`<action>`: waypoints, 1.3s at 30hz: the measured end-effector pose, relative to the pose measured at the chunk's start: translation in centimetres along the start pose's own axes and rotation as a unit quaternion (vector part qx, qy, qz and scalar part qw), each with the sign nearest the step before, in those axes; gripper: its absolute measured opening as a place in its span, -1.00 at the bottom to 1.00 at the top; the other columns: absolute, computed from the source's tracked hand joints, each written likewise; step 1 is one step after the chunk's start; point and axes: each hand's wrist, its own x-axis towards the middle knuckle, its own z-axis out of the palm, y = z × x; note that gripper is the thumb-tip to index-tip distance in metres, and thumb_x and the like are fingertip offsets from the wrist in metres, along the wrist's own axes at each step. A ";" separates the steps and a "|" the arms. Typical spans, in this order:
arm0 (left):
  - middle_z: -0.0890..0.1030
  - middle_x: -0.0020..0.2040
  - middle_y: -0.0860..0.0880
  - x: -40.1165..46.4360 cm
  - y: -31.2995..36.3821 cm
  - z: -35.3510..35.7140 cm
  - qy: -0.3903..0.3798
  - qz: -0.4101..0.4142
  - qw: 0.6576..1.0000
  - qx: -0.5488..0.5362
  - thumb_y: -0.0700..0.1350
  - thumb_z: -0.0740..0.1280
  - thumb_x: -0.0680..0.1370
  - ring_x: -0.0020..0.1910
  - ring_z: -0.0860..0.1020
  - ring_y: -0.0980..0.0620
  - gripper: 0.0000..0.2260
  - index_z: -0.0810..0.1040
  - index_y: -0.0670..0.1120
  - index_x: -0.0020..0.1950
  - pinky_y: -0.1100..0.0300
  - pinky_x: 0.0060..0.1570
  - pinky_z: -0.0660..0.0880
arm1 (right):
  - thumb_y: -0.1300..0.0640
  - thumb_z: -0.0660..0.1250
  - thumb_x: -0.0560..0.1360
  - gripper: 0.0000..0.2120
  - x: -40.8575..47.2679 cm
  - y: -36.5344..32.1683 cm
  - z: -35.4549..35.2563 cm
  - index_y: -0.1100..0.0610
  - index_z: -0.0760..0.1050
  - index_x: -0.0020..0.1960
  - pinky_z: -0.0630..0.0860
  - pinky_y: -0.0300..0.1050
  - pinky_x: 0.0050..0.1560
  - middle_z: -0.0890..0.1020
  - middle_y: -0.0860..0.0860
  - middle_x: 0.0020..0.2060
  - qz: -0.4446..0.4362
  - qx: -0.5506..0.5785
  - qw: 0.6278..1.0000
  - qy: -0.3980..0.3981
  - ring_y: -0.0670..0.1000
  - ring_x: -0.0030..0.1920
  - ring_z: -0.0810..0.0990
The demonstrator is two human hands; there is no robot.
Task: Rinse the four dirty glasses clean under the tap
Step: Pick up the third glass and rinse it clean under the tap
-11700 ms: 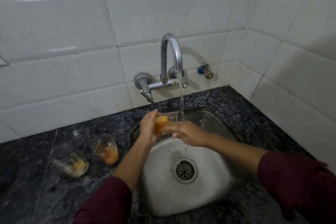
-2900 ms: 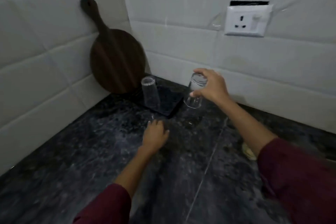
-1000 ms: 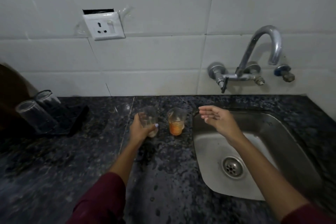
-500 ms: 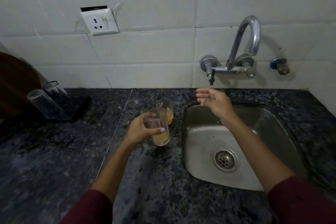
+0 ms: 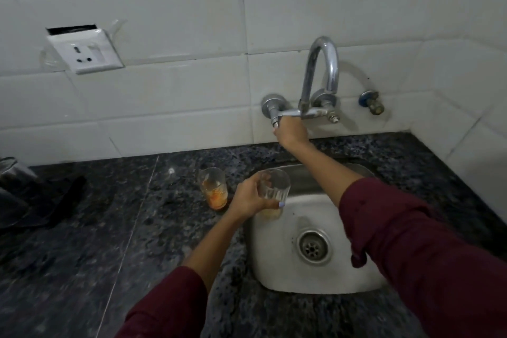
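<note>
Orange residue coats a dirty glass [image 5: 214,191] standing on the counter [image 5: 109,228]; the left hand [image 5: 248,198] grips another glass [image 5: 273,189] over the sink [image 5: 323,280], the right hand [image 5: 291,131] closes on the tap [image 5: 319,77] lever, no water running; both look unrinsed.

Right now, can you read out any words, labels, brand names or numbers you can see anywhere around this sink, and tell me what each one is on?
None: no readable text shows anywhere in this view.
White wall socket plate: only pin holes and a switch, no lettering.
Curved chrome wall tap: no brand mark visible.
Clear ribbed glass in the left hand: unprinted.
Orange-stained clear glass on the black speckled granite counter: unprinted.
</note>
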 end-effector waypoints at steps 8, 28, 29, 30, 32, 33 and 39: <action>0.61 0.15 -0.02 2.0 -0.1 0.9 -0.017 0.008 0.999 -0.044 -0.04 0.63 0.23 0.12 0.58 0.02 -0.36 0.49 -0.02 0.26 0.05 0.16 0.53 | 0.23 0.08 0.58 -0.62 0.0 0.3 0.5 0.16 0.24 0.39 0.44 0.05 -0.12 0.59 0.29 0.03 -0.094 -0.109 0.990 0.010 0.30 0.04 0.56; 0.58 0.11 -0.07 4.8 2.0 7.0 -0.060 0.013 0.955 -0.289 -0.22 0.56 0.30 0.08 0.57 0.02 -0.39 0.42 -0.10 0.28 0.22 0.05 0.52 | 0.21 0.36 0.47 -0.88 -10.8 11.9 -4.9 0.12 0.65 -0.04 0.49 -0.27 -0.11 0.72 0.06 -0.14 -0.048 0.156 0.986 -0.035 -0.07 -0.12 0.62; 0.59 0.11 -0.08 4.5 2.0 7.0 -0.036 0.015 0.949 -0.313 -0.23 0.52 0.37 0.08 0.57 0.01 -0.51 0.45 -0.12 0.25 0.22 0.05 0.53 | 0.19 0.36 0.47 -0.89 -10.7 11.6 -4.7 0.11 0.65 -0.05 0.53 -0.18 -0.05 0.72 0.07 -0.14 -0.027 0.192 0.981 -0.021 -0.04 -0.11 0.65; 0.60 0.09 -0.08 4.3 1.9 7.1 -0.011 0.022 0.946 -0.323 -0.23 0.45 0.45 0.08 0.56 0.00 -0.65 0.48 -0.12 0.20 0.24 0.04 0.53 | 0.17 0.36 0.47 -0.90 -10.6 11.3 -4.4 0.08 0.66 -0.08 0.57 -0.08 0.01 0.72 0.07 -0.15 -0.002 0.231 0.973 -0.019 0.00 -0.09 0.67; 0.62 0.04 -0.11 4.0 2.1 7.3 0.035 0.028 0.937 -0.345 -0.16 0.35 0.53 0.03 0.56 -0.03 -0.85 0.55 -0.10 0.10 0.18 0.00 0.53 | 0.16 0.34 0.48 -0.86 -10.5 10.4 -3.7 0.02 0.64 -0.20 0.57 0.09 0.09 0.72 0.11 -0.18 0.040 0.301 0.952 -0.026 0.07 -0.09 0.69; 0.62 -0.01 -0.12 4.0 2.3 7.3 0.053 0.023 0.933 -0.354 -0.10 0.33 0.54 -0.01 0.57 -0.04 -0.87 0.57 -0.10 0.04 0.12 -0.03 0.52 | 0.17 0.33 0.49 -0.82 -10.4 10.1 -3.4 -0.01 0.63 -0.24 0.56 0.14 0.10 0.72 0.12 -0.18 0.051 0.326 0.944 -0.022 0.10 -0.09 0.69; 0.61 -0.21 -0.18 5.1 3.9 5.1 -0.032 -0.161 0.862 -0.479 0.11 0.25 0.57 -0.37 0.53 -0.08 -0.68 0.64 -0.12 -0.06 0.16 -0.47 0.47 | 0.22 0.26 0.54 -0.75 -10.1 10.0 -4.3 0.11 0.53 0.21 0.52 -0.11 0.16 0.67 0.05 0.02 -0.115 0.282 0.949 -0.079 -0.02 0.07 0.63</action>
